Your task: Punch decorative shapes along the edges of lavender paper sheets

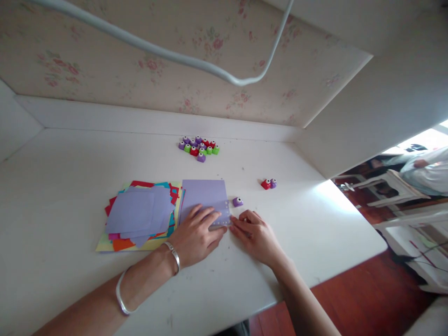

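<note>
A lilac paper sheet [205, 196] lies flat on the white table [70, 186], with small punched holes along its right and near edges. My left hand [196, 235] presses flat on the sheet's near part, fingers spread. My right hand [254, 233] rests on the table at the sheet's near right corner, its fingertips touching the paper's edge. A small purple paper punch [237, 201] sits just right of the sheet, a little beyond my right hand.
A stack of coloured paper [140, 217] lies left of the sheet. Several small punches [199, 147] are clustered at the back; a red and a purple punch [268, 184] stand to the right. A white cable [175, 53] hangs above. White chairs [392, 186] stand on the right.
</note>
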`<state>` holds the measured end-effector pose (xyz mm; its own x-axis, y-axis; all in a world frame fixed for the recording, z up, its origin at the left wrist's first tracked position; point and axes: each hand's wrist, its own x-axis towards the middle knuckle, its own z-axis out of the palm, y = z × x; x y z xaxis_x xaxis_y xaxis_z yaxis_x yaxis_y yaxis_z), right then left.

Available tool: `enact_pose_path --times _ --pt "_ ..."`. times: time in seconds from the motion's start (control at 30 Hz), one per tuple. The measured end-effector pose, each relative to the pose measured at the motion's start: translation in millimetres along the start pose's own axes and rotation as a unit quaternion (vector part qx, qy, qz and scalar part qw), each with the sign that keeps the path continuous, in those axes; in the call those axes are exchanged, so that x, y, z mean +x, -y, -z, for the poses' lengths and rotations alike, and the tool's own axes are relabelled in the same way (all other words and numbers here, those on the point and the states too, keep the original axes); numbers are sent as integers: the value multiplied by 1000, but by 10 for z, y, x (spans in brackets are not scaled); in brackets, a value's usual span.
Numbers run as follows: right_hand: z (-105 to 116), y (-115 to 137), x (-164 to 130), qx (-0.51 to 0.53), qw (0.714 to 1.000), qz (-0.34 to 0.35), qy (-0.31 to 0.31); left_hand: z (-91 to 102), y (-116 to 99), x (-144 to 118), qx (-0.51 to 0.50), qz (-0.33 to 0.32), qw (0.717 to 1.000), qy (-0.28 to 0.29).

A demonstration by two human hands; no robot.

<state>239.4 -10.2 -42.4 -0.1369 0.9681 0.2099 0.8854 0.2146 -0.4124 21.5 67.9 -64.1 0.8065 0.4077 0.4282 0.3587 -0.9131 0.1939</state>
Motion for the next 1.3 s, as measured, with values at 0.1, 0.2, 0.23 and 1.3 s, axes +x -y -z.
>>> enact_pose_path --times 0.1,0.2,0.23,1.3 --pt "3 -5 8 2 1000 7 -3 4 -4 1 0 2 1000 7" --pt "-12 -17 20 8 1000 12 -11 11 -10 6 -1 2 1000 14" --pt "-19 -21 23 8 1000 14 -13 13 -11 8 -1 2 1000 15" --pt "-20 46 36 -75 997 2 28 3 -28 15 10 12 1000 -15"
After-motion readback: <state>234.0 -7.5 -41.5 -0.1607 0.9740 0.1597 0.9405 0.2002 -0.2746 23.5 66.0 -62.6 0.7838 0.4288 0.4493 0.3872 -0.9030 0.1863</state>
